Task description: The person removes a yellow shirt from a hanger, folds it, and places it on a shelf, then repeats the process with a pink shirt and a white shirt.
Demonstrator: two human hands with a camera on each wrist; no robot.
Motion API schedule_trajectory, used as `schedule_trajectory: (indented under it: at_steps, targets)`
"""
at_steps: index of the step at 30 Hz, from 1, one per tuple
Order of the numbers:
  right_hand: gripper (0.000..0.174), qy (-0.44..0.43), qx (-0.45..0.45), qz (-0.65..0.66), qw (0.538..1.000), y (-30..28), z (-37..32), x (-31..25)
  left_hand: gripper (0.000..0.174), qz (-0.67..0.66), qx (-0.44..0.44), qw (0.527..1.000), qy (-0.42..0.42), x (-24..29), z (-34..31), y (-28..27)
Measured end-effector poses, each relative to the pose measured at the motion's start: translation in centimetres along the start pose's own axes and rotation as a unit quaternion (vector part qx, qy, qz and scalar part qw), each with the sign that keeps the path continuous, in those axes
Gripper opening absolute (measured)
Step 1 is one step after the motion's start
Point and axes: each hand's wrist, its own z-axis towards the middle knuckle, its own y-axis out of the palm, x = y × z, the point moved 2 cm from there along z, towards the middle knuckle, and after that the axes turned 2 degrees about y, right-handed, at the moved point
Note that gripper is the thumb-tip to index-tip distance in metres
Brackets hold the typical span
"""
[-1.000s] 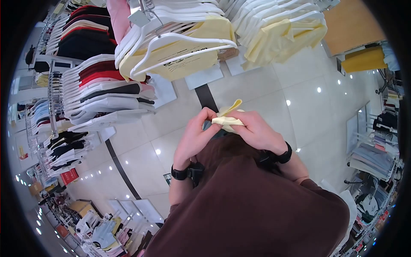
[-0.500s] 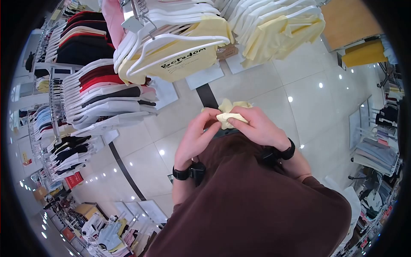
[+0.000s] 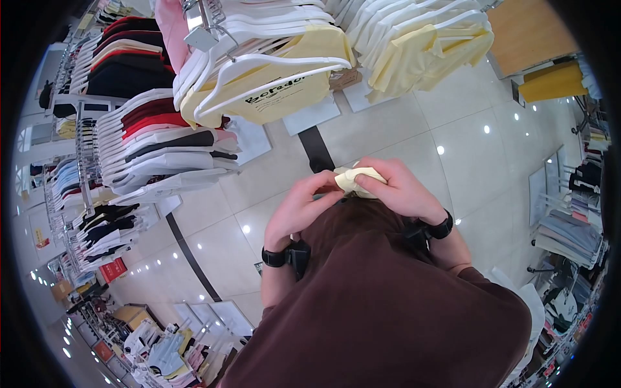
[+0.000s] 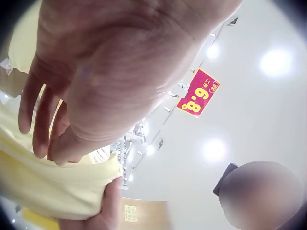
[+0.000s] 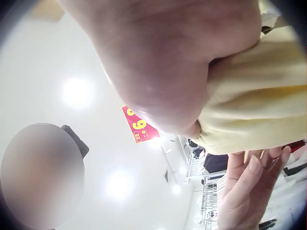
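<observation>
Pale yellow cloth (image 3: 354,181) is bunched between the two hands in front of the torso. My right hand (image 3: 402,189) grips it, with the thumb on top of the fold. My left hand (image 3: 301,208) is at the cloth's left end, thumb and fingertips at its edge. In the left wrist view the left fingertips touch the yellow fabric (image 4: 62,187), a folded band with its edge upward. The right wrist view has the cloth (image 5: 254,96) spreading from under the right hand (image 5: 168,62); the right fingertips are hidden there.
Ahead hang yellow shirts (image 3: 291,94) on white hangers, the front one printed. A rack of red, dark and white clothes (image 3: 162,139) stands at the left. A wooden surface (image 3: 533,39) is at the upper right, above the tiled floor (image 3: 401,132).
The cloth and both hands have shifted slightly right. The loose yellow part that stood up beyond the hands has dropped lower, and the right hand keeps its grip.
</observation>
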Motion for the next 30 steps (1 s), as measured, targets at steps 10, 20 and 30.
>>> schedule_trajectory:
  at_steps: [10,20,30]
  targets:
    - [0.022,-0.001,-0.073,0.098,0.993,-0.9,-0.8,-0.8,0.027,0.114,0.047,0.990,0.074,-1.2,2.0,1.7]
    - [0.037,-0.023,-0.091,0.374,0.923,-3.1,-2.3,2.3,0.024,0.169,0.012,0.985,0.014,-3.5,2.6,1.6]
    - [0.048,-0.086,-0.136,0.424,0.891,-3.4,-1.8,3.9,0.022,0.223,0.043,0.972,-0.057,-6.7,2.9,1.4]
